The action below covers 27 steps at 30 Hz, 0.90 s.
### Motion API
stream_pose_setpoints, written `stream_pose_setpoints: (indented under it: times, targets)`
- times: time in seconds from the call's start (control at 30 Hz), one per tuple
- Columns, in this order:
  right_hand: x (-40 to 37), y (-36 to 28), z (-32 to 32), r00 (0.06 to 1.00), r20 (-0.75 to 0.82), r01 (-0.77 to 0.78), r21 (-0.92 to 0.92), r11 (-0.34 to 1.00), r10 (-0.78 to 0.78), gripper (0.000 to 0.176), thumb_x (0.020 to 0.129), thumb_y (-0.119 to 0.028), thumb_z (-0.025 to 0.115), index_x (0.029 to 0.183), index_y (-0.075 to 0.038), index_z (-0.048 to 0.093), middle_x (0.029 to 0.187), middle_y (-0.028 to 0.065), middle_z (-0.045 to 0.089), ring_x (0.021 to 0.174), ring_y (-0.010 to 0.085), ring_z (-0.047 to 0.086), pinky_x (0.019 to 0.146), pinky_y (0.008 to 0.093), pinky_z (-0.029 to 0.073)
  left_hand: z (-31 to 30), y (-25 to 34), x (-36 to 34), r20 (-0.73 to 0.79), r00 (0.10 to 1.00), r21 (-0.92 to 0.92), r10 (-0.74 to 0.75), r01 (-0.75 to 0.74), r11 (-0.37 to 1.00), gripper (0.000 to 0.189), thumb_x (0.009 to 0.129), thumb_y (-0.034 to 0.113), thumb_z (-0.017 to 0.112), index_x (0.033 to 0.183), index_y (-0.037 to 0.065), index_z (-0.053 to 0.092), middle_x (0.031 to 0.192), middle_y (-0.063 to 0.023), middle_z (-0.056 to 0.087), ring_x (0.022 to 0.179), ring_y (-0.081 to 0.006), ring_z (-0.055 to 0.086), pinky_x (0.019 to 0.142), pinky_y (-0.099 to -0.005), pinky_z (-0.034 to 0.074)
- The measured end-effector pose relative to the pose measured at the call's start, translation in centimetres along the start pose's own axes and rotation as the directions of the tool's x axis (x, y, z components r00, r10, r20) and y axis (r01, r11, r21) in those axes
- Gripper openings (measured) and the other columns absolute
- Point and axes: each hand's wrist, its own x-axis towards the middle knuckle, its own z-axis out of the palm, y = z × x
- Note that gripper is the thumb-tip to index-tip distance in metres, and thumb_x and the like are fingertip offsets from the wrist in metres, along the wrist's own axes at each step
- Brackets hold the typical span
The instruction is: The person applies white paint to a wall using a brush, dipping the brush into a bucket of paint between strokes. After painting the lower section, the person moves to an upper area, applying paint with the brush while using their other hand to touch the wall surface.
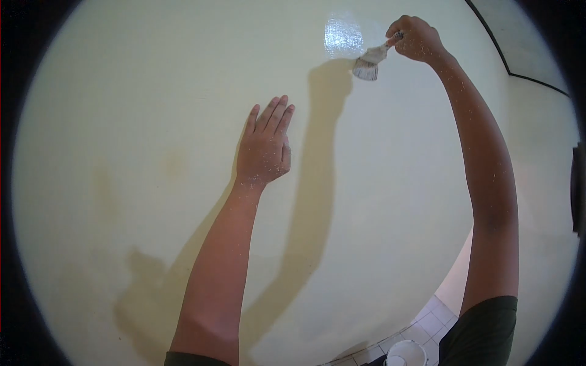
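Note:
My right hand point(417, 38) is raised at the upper right, its fingers wrapped round the handle of a paintbrush point(371, 63). White paint coats the brush's ferrule and bristles, which point down and left at the wall. Beside the bristles, a wet, shiny patch point(343, 36) glistens on the pale wall point(390, 165). Lower and to the left, my left hand point(264, 141) lies flat against the wall with its fingers stretched upward, holding nothing. Small white specks dot both hands and forearms.
A white bucket point(406, 354) stands on the tiled floor point(434, 317) at the bottom. Along the upper right runs a dark line point(488, 33) on the wall. A dark object point(575, 189) sits at the right edge. Shadows of my arms fall across the wall.

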Motion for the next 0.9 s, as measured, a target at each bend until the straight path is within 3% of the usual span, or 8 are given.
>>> stream_pose_setpoints:
  times: [0.1,0.2,0.4,0.5,0.6,0.7,0.8,0.9]
  targets:
    - [1.2,0.4,0.4,0.988,-0.152,-0.018,-0.06,0.998,0.009,0.016,0.089,-0.008,0.072,0.103,-0.003,0.078,0.1,0.0096,0.078,0.097,0.0253,0.073,0.086,0.038,0.057,0.0,0.1,0.0,-0.006,1.0,0.001,-0.008,0.008,1.0,0.064,0.091,0.008,0.049,0.155,0.008,0.045,0.164,-0.0081,0.041,0.154,-0.024,0.035,0.13,-0.049,0.022]
    - [1.6,-1.4,-0.9,0.989,-0.033,-0.149,-0.246,0.958,0.146,0.012,0.1,-0.014,0.063,0.097,-0.009,0.074,0.084,0.0153,0.073,0.077,0.0305,0.071,0.066,0.0448,0.054,0.1,0.0,-0.1,-0.015,1.0,0.001,0.003,-0.003,1.0,0.063,0.091,0.007,0.049,0.154,0.008,0.046,0.164,-0.008,0.041,0.153,-0.0241,0.036,0.13,-0.0488,0.023]
    - [0.3,-0.8,0.7,0.97,-0.241,-0.017,-0.139,0.99,-0.017,0.015,0.095,-0.004,0.06,0.095,-0.007,0.074,0.088,0.0172,0.073,0.082,0.0319,0.071,0.072,0.0465,0.054,0.2,0.0,-0.1,-0.025,1.0,0.002,-0.002,0.002,1.0,0.063,0.091,0.006,0.049,0.154,0.008,0.046,0.164,-0.0073,0.041,0.153,-0.0236,0.036,0.13,-0.0487,0.023]
    - [0.1,-1.1,0.1,0.989,0.066,-0.129,-0.052,0.99,0.133,0.017,0.095,-0.001,0.057,0.093,-0.004,0.073,0.087,0.0189,0.072,0.081,0.0314,0.068,0.074,0.0446,0.054,0.3,0.1,0.0,-0.018,1.0,0.019,-0.001,0.002,1.0,0.064,0.091,0.007,0.049,0.155,0.009,0.045,0.164,-0.0073,0.041,0.153,-0.0234,0.036,0.13,-0.0487,0.023]
    - [-0.7,0.0,0.1,0.992,0.119,-0.056,0.094,0.994,0.045,0.019,0.096,0.001,0.054,0.095,-0.001,0.073,0.084,0.0203,0.071,0.075,0.0312,0.066,0.072,0.0445,0.053,0.6,0.0,-0.1,-0.021,1.0,0.047,0.008,-0.007,0.999,0.064,0.091,0.008,0.049,0.155,0.009,0.045,0.164,-0.0073,0.041,0.153,-0.0235,0.036,0.13,-0.0486,0.023]
    - [-0.7,0.1,-0.9,0.931,0.355,-0.127,0.082,0.989,0.09,0.019,0.097,-0.001,0.056,0.1,-0.002,0.075,0.084,0.0209,0.072,0.077,0.0338,0.069,0.071,0.0449,0.055,0.6,0.0,-0.1,-0.014,1.0,0.044,0.009,-0.008,0.999,0.065,0.091,0.008,0.05,0.155,0.008,0.044,0.165,-0.0075,0.04,0.154,-0.0237,0.035,0.13,-0.0489,0.022]
    - [-2.5,1.3,0.5,0.976,0.196,0.062,0.148,0.987,-0.091,0.02,0.094,-0.011,0.072,0.109,0.0,0.078,0.1,0.014,0.078,0.094,0.0252,0.072,0.085,0.0387,0.056,0.7,-0.1,-0.2,-0.024,1.0,0.041,0.012,-0.011,0.999,0.064,0.091,0.008,0.049,0.155,0.008,0.044,0.165,-0.008,0.04,0.154,-0.0239,0.035,0.13,-0.0494,0.022]
    - [-4.3,-0.5,-0.7,0.913,0.389,0.04,0.223,0.974,-0.126,0.021,0.098,-0.013,0.071,0.112,0.0,0.078,0.097,0.0171,0.077,0.089,0.0229,0.07,0.083,0.039,0.055,0.7,-0.1,-0.1,-0.03,0.999,0.034,0.018,-0.017,0.999,0.064,0.091,0.008,0.049,0.155,0.007,0.044,0.165,-0.0086,0.039,0.154,-0.0243,0.034,0.13,-0.0498,0.022]
